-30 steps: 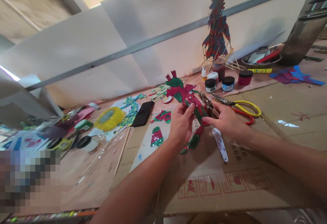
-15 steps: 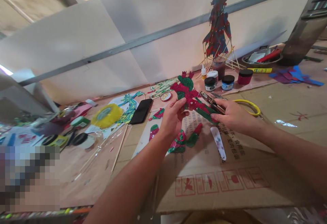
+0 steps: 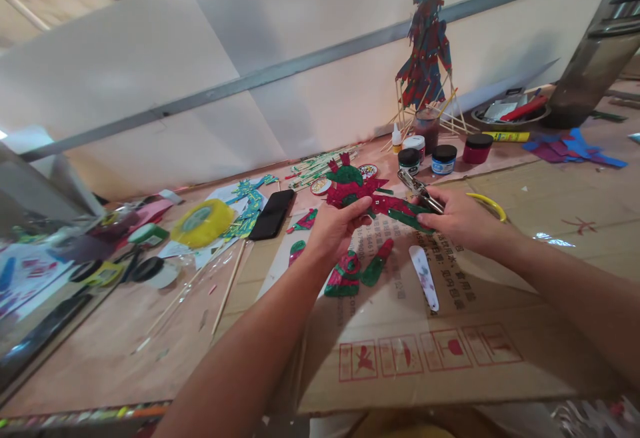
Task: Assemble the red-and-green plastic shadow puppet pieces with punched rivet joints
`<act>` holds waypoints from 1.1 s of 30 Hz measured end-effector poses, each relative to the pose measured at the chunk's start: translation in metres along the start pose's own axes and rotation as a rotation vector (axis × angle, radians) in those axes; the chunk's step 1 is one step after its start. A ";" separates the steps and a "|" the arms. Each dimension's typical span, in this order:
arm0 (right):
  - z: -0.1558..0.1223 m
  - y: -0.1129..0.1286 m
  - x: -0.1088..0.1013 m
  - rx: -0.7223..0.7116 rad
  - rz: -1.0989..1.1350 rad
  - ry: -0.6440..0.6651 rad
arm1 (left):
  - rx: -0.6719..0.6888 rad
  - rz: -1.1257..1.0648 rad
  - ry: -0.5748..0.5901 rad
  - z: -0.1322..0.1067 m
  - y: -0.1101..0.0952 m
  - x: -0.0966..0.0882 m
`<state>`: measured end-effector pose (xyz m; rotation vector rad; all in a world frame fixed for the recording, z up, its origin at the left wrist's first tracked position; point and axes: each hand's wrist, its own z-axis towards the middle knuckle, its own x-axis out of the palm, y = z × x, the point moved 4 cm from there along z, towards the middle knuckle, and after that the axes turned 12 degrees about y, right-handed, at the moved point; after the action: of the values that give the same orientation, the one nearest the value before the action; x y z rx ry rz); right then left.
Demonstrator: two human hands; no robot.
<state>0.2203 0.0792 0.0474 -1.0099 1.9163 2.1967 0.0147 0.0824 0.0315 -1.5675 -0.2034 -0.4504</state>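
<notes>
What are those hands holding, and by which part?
The left hand pinches the red-and-green figure by its middle. The right hand grips a metal tool by its near end; its thumb meets the end of the figure's green-edged strip.

The figure (image 3: pixel 356 188) looks glossy, the pliers (image 3: pixel 419 189) shiny metal, the cardboard (image 3: pixel 370 323) matt.

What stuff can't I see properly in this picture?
All in the head view:
Metal tool: the right hand hides its back end.
Red-and-green figure: the left hand covers part of it.
Yellow handle: the right hand hides where it leads.
Blue jar: its label's writing is too small to read.
Dark container: the right edge cuts it off.
</notes>
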 end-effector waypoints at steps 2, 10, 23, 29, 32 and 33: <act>0.001 -0.002 -0.001 0.019 0.005 0.007 | -0.007 0.012 -0.021 -0.001 0.001 0.000; 0.005 -0.005 -0.006 0.031 -0.034 0.023 | -0.057 0.023 -0.042 -0.002 0.009 0.002; -0.020 0.022 -0.008 -0.172 -0.214 -0.292 | 0.096 -0.241 -0.374 0.000 -0.001 -0.006; -0.012 0.018 0.032 -0.047 0.094 0.154 | 0.203 -0.232 -0.411 -0.006 -0.015 0.005; -0.009 0.016 0.042 0.040 0.255 0.232 | 0.225 -0.234 -0.415 -0.007 -0.018 0.017; -0.008 0.016 0.043 0.056 0.303 0.234 | 0.223 -0.238 -0.418 -0.007 -0.019 0.020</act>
<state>0.1828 0.0522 0.0397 -1.0728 2.3608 2.2422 0.0247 0.0737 0.0567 -1.4079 -0.7426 -0.2671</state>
